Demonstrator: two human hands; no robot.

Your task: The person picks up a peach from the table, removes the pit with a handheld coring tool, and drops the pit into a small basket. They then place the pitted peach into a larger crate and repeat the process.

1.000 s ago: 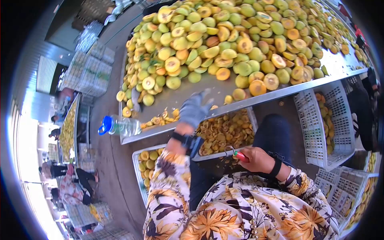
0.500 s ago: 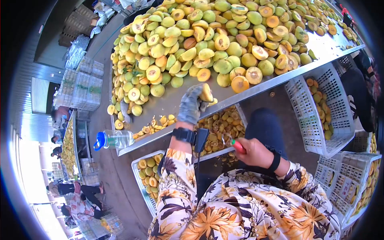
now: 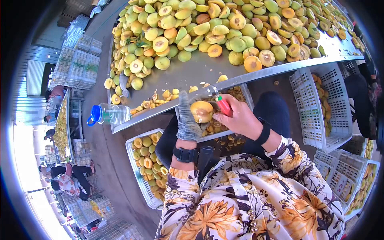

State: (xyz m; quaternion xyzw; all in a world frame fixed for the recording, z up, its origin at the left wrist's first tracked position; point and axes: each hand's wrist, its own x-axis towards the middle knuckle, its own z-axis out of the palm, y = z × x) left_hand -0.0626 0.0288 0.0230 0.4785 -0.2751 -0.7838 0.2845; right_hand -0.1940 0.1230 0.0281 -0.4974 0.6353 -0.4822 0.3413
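Note:
My left hand [image 3: 186, 123], in a grey glove, is closed around a yellow peach half [image 3: 202, 111] with its cut face turned up. Close beside it, my bare right hand [image 3: 242, 118] grips a red-handled coring tool [image 3: 225, 105] with a green collar; its metal end points away from me. My right thumb is at the edge of the peach half. Both hands are over a crate of fruit pieces [image 3: 216, 129], partly hidden beneath them. Beyond is the metal table [image 3: 192, 74], heaped with peach halves [image 3: 180, 24].
A raised metal rim [image 3: 276, 71] edges the table. At its left corner lies a blue-capped clear bottle [image 3: 114, 113]. White crates holding peach halves stand at my left [image 3: 129, 154] and right [image 3: 316, 138]. Other people [image 3: 72, 180] sit far left.
My left hand has drawn back from the table edge towards me with the peach half. My right hand has moved up and left, bringing the coring tool beside it.

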